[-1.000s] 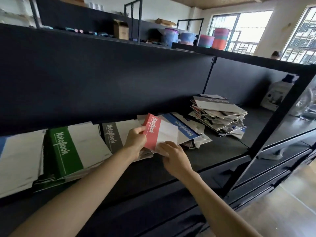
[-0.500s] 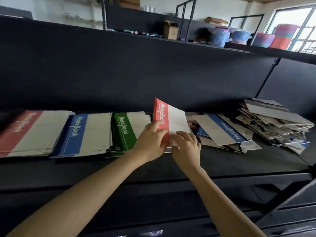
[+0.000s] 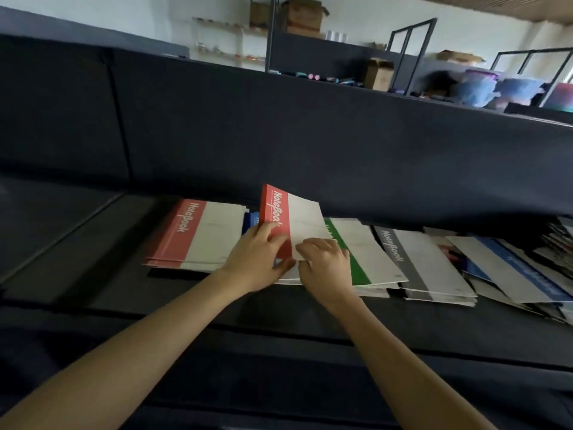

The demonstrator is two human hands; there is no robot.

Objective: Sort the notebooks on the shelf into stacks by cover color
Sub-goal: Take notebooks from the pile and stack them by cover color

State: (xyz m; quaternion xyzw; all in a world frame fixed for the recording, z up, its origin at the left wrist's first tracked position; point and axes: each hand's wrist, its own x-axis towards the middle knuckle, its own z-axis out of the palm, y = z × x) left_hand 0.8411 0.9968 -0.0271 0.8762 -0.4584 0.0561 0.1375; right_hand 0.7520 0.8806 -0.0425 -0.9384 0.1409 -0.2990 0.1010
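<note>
Both hands are on one red notebook (image 3: 288, 218), held tilted with its top edge raised toward the shelf's dark back panel (image 3: 310, 150). Left hand (image 3: 259, 259) grips the lower part of the red band, fingers (image 3: 273, 231) curled over the front cover. Right hand (image 3: 325, 263) pinches the lower edge of the white part, fingers bent and clamped on the paper. The notebook is over the blue stack (image 3: 251, 220), which is mostly hidden behind it and the left hand. Just left of that is the red stack (image 3: 198, 234), lying flat and squared up on the shelf (image 3: 155, 305). To the right is the green stack (image 3: 362, 252), then the grey stack (image 3: 424, 268) touching it. Further right is a loose pile (image 3: 511, 274) with a blue-banded cover on top, messy and overlapping, running out of view at the edge. Cannot tell whether the held notebook touches the blue stack below. Cardboard boxes (image 3: 378, 74) and blurred coloured tubs (image 3: 477, 88) are on the level above.
</note>
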